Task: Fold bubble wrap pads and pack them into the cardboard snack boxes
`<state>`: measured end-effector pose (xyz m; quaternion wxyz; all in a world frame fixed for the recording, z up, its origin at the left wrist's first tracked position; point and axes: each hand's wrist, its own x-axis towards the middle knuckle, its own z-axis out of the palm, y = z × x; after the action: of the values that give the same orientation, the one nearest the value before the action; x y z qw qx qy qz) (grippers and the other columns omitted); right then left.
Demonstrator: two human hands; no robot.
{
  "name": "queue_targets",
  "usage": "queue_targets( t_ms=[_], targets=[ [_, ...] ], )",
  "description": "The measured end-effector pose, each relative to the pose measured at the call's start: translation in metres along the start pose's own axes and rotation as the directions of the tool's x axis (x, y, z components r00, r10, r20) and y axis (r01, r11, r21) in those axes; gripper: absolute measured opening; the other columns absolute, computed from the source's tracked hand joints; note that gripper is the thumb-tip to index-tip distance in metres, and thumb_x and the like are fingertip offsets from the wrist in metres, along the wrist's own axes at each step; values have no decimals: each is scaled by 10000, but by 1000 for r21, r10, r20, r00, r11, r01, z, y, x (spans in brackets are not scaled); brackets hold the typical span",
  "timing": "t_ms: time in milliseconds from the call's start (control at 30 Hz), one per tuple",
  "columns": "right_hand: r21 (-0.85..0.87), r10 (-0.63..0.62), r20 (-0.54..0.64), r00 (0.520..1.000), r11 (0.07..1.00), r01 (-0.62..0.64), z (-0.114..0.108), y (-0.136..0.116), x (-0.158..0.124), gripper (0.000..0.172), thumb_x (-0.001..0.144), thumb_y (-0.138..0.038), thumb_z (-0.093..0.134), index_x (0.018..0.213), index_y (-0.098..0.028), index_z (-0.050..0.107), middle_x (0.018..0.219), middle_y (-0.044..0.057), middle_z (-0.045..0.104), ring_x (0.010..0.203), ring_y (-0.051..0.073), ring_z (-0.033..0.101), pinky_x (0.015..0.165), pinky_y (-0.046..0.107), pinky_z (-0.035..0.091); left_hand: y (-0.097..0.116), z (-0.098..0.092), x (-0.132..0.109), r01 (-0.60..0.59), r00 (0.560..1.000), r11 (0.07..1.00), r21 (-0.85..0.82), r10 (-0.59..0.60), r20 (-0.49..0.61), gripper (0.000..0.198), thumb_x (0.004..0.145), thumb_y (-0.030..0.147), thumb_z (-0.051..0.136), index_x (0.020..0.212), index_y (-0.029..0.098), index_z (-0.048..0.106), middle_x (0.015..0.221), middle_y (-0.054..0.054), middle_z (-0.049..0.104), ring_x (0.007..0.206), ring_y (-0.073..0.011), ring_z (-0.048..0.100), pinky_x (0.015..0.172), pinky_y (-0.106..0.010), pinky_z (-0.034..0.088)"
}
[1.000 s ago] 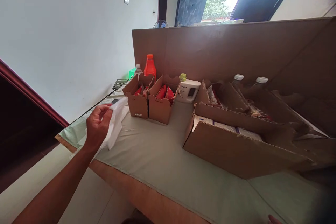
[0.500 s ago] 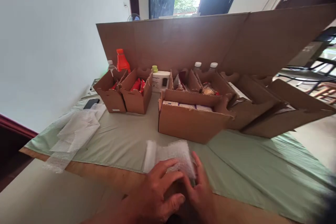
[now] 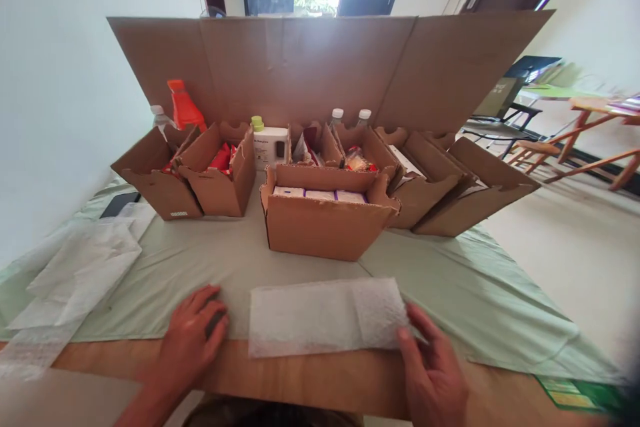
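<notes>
A pale, see-through strip of bubble wrap lies flat across the front of the table, its right end folded over into a thicker layer. My right hand has that right end between thumb and fingers. Left of the strip and apart from it, my left hand rests near the table edge with its fingers curled. A dark patch shows between its thumb and forefinger; I cannot make out what it is. Behind the strip stands an open cardboard box with white, purple-edged packs inside.
Several cardboard bins line the back, before a tall cardboard panel. A white jug with a green cap stands among them. More bubble wrap and a dark phone-like slab lie at left. A green packet is at front right.
My hands have parted: the left has moved away to the left, the right to the wrap's right end. The bubble wrap now lies longer and flatter. The view has shifted right.
</notes>
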<state>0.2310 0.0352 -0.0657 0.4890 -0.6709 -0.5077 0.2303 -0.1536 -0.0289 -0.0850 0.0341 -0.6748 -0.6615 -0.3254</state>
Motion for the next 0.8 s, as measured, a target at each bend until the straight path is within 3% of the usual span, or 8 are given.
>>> queue_targets(
  t_ms=[133, 233, 300, 333, 433, 500, 667, 800],
  targets=[
    [-97, -315, 2, 949, 945, 313, -3, -30, -15, 345, 968, -343, 574, 1289, -227, 623, 1378, 137, 636, 1147, 303, 657, 981, 483, 532, 23, -1, 7, -9, 998, 1000, 8, 9, -55, 242, 924, 302, 572, 1134, 256, 684, 1318, -141, 662, 1186, -340, 640, 962, -521, 544],
    [51, -623, 314, 716, 765, 642, 37, -55, -37, 378, 959, -156, 511, 1297, -277, 626, 1258, 93, 711, 1168, 269, 666, 987, 457, 553, 63, 13, 18, -139, 990, 990, -29, 140, 26, 365, 914, 218, 561, 1270, 252, 631, 1443, -139, 595, 1337, -333, 550, 1056, -524, 501],
    [31, -651, 501, 570, 672, 740, 68, -59, -44, 460, 919, -105, 495, 1347, -230, 610, 1308, 118, 693, 1192, 275, 657, 973, 458, 570, 82, 25, 22, -235, 960, 970, -57, 241, 142, 415, 878, 175, 566, 1283, 238, 632, 1428, -126, 620, 1341, -334, 551, 1080, -542, 486],
    [-28, -626, 558, 545, 642, 766, 79, -55, -43, 474, 903, -99, 493, 1352, -199, 611, 1340, 137, 676, 1200, 286, 652, 966, 467, 574, 87, 30, 22, -266, 943, 962, -68, 274, 189, 418, 868, 164, 565, 1274, 231, 640, 1410, -119, 639, 1328, -335, 564, 1085, -556, 480],
    [-231, -586, 585, 561, 542, 808, 79, -25, -23, 411, 917, -155, 505, 1301, -160, 650, 1375, 166, 652, 1232, 323, 628, 966, 502, 561, 85, 39, 17, -299, 924, 951, -74, 308, 227, 356, 889, 155, 543, 1218, 212, 665, 1392, -111, 658, 1318, -326, 572, 1089, -581, 466],
    [-356, -594, 542, 595, 480, 802, 53, 2, -1, 367, 966, -260, 510, 1288, -174, 663, 1385, 159, 647, 1273, 338, 598, 980, 510, 540, 77, 39, 13, -318, 921, 946, -71, 325, 215, 336, 907, 159, 531, 1213, 202, 662, 1408, -121, 645, 1341, -324, 549, 1086, -583, 463],
    [-698, -500, 325, 803, 446, 560, -28, 45, 42, 437, 1031, -434, 397, 1248, -198, 694, 1393, 175, 626, 1178, 347, 649, 894, 499, 536, 68, 33, 17, -327, 927, 942, -80, 336, 169, 267, 928, 180, 509, 1128, 209, 683, 1321, -129, 681, 1253, -316, 599, 1013, -545, 515],
    [-726, -505, 240, 829, 473, 498, -42, 51, 49, 455, 1030, -449, 383, 1196, -179, 709, 1247, 174, 699, 1020, 321, 698, 807, 460, 533, 63, 38, 28, -224, 973, 971, 85, 218, 77, 306, 930, 238, 536, 1183, 128, 667, 1284, -212, 670, 1216, -379, 602, 944, -569, 545]
  ],
)
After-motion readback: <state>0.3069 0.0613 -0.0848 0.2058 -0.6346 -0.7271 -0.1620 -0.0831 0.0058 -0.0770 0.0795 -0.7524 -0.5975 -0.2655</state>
